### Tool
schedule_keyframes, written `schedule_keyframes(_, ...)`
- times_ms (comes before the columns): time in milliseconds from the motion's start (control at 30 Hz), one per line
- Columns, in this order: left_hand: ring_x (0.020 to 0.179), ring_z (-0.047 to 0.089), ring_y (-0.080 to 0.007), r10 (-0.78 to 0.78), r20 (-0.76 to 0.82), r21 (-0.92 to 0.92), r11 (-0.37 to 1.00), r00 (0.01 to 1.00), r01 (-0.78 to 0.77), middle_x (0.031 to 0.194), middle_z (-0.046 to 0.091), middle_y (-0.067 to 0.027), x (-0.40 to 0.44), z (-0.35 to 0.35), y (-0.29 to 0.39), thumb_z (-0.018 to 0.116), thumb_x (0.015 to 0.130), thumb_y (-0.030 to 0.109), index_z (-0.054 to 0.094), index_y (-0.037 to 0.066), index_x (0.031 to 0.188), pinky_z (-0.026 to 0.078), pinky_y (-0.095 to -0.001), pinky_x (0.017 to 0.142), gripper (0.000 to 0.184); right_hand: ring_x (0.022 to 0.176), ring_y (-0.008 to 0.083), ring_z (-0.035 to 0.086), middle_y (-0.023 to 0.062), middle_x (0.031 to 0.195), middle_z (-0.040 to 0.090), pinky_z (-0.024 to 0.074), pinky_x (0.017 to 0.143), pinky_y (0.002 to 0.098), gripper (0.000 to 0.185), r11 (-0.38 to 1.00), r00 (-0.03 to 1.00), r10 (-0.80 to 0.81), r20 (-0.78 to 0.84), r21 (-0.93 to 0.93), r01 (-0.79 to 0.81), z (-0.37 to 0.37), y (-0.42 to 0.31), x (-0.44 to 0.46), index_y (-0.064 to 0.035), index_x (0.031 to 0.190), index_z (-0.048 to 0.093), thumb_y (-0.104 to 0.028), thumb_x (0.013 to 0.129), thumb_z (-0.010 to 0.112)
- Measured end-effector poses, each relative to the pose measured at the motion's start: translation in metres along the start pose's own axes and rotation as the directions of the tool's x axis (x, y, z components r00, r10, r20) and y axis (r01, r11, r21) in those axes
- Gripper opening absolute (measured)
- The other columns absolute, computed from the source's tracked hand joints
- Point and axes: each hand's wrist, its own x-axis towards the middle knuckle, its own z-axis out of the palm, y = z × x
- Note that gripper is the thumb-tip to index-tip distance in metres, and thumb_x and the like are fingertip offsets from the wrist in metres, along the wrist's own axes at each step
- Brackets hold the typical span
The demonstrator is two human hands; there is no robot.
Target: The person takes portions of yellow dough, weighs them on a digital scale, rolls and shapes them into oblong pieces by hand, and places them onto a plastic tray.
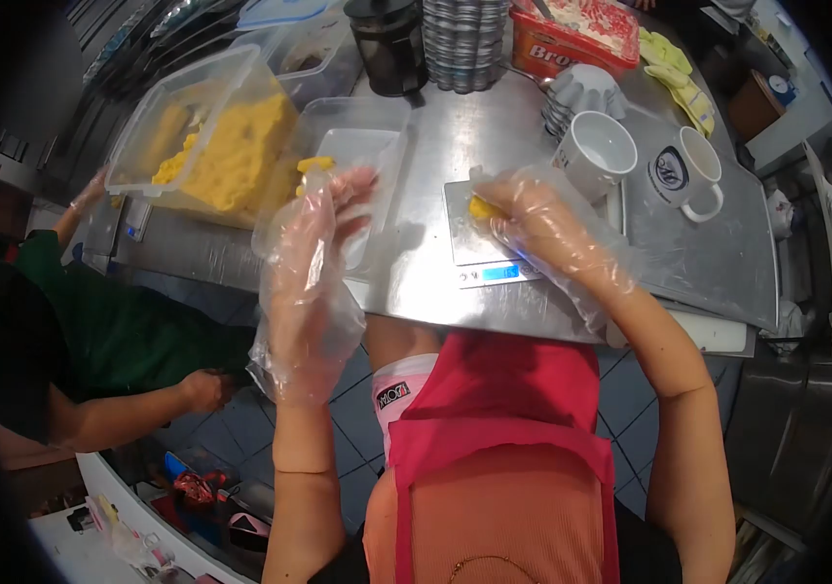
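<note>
My left hand [314,234], in a loose clear plastic glove, is raised over a clear plastic tub [391,122]. A small piece of yellow dough [315,164] shows at its upper fingertips; the other fingers are partly spread. My right hand [544,219], gloved the same way, closes its fingers around a yellow dough lump [482,207] just over the plate of a digital scale [471,248]. The fingers hide part of this lump, and whether it touches the plate I cannot tell. The scale's blue display is lit.
A large clear container [177,175] of yellow dough stands left. Stacked metal moulds [464,44], a black jug [387,49] and a red tub [572,44] stand behind. Fluted tins [581,92] and two white mugs [599,151] sit right. A co-worker in a green apron [124,302] is at left.
</note>
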Motion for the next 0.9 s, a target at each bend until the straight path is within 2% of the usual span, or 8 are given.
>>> schedule_keyframes(133,0.099,0.055,-0.0165,-0.296,0.119,-0.173,0.934,0.948,0.313,0.108,0.057,-0.0116,-0.011,-0.001,-0.023,0.047,0.093,0.030,0.047,-0.003,0.119,0.042,-0.0289,0.088,0.042,0.092,0.0302,0.055,0.0133,0.099,0.059,0.0423,0.085,0.0357,0.038,0.965,0.993,-0.038,-0.115,0.253,0.066,-0.025,-0.034,0.005,-0.0028,0.110,0.058,-0.008,0.074,0.064)
schedule_keyframes(233,0.094,0.057,-0.0134,-0.405,0.215,-0.224,0.865,0.889,0.448,0.108,0.058,-0.0075,-0.020,0.007,-0.033,0.054,0.089,0.028,0.048,-0.001,0.121,0.046,-0.0259,0.082,0.043,0.095,0.0276,0.056,0.0114,0.101,0.060,0.0425,0.086,0.0353,0.037,0.957,0.956,-0.269,-0.112,0.083,0.279,-0.025,-0.058,0.012,-0.0036,0.110,0.059,-0.009,0.074,0.065)
schedule_keyframes(333,0.093,0.058,-0.0136,-0.337,0.305,-0.370,0.820,0.891,0.437,0.107,0.058,-0.0083,-0.018,0.014,-0.026,0.058,0.087,0.022,0.047,-0.002,0.121,0.048,-0.0264,0.082,0.043,0.096,0.0264,0.057,0.0093,0.102,0.062,0.0413,0.089,0.0364,0.039,0.941,0.955,-0.268,-0.125,0.181,0.287,-0.018,-0.069,0.011,-0.0045,0.109,0.059,-0.009,0.071,0.066)
schedule_keyframes(400,0.092,0.059,-0.0149,-0.354,0.182,-0.343,0.851,0.917,0.397,0.106,0.059,-0.0100,-0.020,0.009,-0.032,0.060,0.085,0.018,0.047,-0.002,0.120,0.049,-0.0269,0.082,0.042,0.094,0.0245,0.058,0.0112,0.101,0.061,0.0436,0.082,0.0388,0.040,0.921,0.934,-0.313,-0.172,0.187,0.343,-0.031,-0.064,0.011,-0.0062,0.113,0.058,-0.012,0.073,0.065)
schedule_keyframes(500,0.091,0.059,-0.0138,-0.363,0.089,-0.337,0.865,0.927,0.371,0.100,0.061,-0.0110,-0.022,-0.001,-0.028,0.062,0.082,0.008,0.049,-0.002,0.120,0.047,-0.0226,0.081,0.041,0.091,0.0226,0.058,0.0106,0.098,0.062,0.0449,0.077,0.0374,0.042,0.979,0.980,-0.091,-0.179,0.165,0.121,-0.053,-0.064,0.004,-0.0074,0.114,0.058,-0.008,0.073,0.066)
schedule_keyframes(600,0.087,0.059,-0.0115,-0.293,0.098,-0.291,0.905,0.951,0.309,0.100,0.061,-0.0091,-0.025,-0.006,-0.030,0.063,0.081,0.005,0.051,-0.003,0.118,0.046,-0.0220,0.080,0.039,0.087,0.0234,0.058,0.0104,0.098,0.062,0.0457,0.072,0.0343,0.041,0.943,0.945,-0.318,-0.075,0.074,0.323,-0.045,-0.073,0.008,-0.0089,0.113,0.059,-0.007,0.073,0.065)
schedule_keyframes(733,0.081,0.061,-0.0134,-0.280,0.125,-0.293,0.906,0.952,0.305,0.097,0.061,-0.0081,-0.033,-0.006,-0.013,0.057,0.088,0.017,0.054,0.002,0.111,0.050,-0.0247,0.075,0.028,0.065,0.0263,0.055,0.0088,0.077,0.060,0.0425,0.057,0.0347,0.036,0.916,0.911,-0.394,-0.126,0.033,0.400,-0.029,-0.110,0.023,-0.0079,0.102,0.065,-0.012,0.066,0.071)
schedule_keyframes(900,0.077,0.063,-0.0113,-0.497,0.049,-0.456,0.761,0.867,0.462,0.096,0.060,-0.0070,-0.042,-0.010,0.002,0.049,0.092,0.025,0.050,0.004,0.113,0.051,-0.0242,0.059,0.030,0.081,0.0283,0.057,0.0102,0.089,0.060,0.0459,0.072,0.0382,0.033,0.941,0.948,-0.317,-0.029,0.112,0.318,-0.023,-0.105,0.024,-0.0094,0.106,0.062,-0.011,0.073,0.067)
